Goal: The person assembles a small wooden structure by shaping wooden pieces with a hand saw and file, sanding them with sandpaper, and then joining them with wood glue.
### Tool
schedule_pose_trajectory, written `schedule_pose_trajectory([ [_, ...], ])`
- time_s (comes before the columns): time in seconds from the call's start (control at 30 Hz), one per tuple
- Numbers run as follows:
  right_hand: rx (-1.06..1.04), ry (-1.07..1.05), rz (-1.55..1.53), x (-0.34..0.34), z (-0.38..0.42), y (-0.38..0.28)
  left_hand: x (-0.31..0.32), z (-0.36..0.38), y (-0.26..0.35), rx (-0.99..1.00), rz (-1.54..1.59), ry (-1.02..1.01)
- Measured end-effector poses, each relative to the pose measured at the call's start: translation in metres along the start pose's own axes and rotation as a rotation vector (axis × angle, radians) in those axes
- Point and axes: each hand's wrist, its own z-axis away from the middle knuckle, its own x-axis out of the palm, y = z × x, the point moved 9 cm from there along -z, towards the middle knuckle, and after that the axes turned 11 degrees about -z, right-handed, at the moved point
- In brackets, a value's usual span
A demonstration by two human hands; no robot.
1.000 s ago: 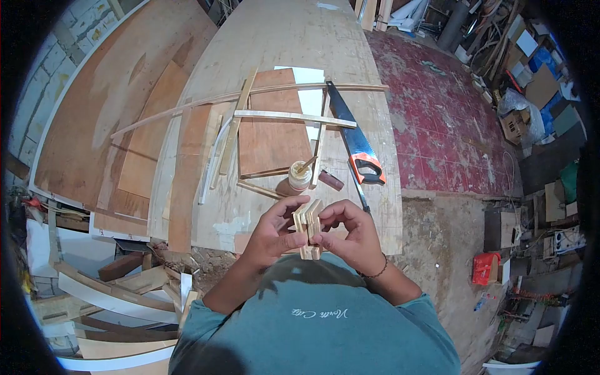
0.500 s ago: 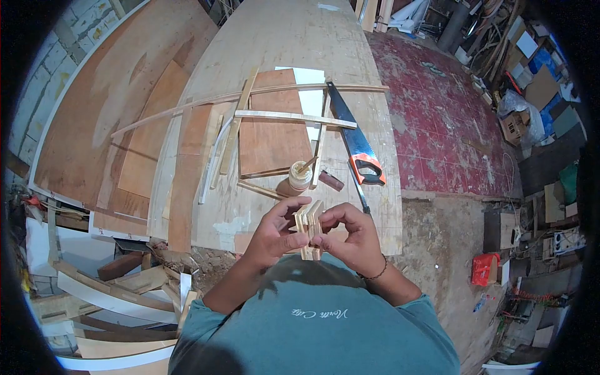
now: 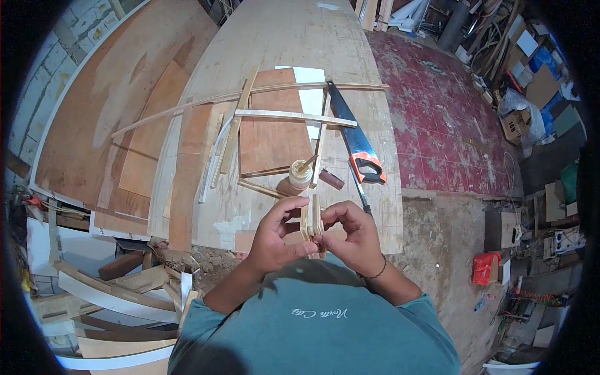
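"What is held?"

"Left hand (image 3: 272,237) and right hand (image 3: 354,228) pinch layered wooden pieces (image 3: 314,215) from both sides, before the shirt (image 3: 312,331); handling them seems the step"

"Beyond?"

"A jar (image 3: 300,177), then a saw (image 3: 360,149), on the table (image 3: 275,37); any turn of the pieces probably calls for both grips"

I count two sets of fingers (image 3: 292,204), one wooden bundle (image 3: 314,215), one orange-handled saw (image 3: 352,131), one jar (image 3: 300,178), one stick (image 3: 308,163), one dark-red block (image 3: 331,180), one bracelet (image 3: 377,273).
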Motion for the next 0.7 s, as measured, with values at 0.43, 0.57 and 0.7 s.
schedule_pose_trajectory([
  [0.43,0.026,0.029,-0.116,-0.0003,0.003,-0.0008,0.0062,-0.0026,-0.0067,-0.156,0.115,-0.028],
  [0.57,0.036,0.038,-0.099,-0.0024,0.0051,-0.0008,0.0093,-0.0028,-0.0085,-0.185,0.159,-0.031],
  [0.7,-0.015,0.03,0.031,-0.0051,0.0074,-0.0042,0.0096,-0.0038,-0.0113,-0.193,0.149,-0.023],
])
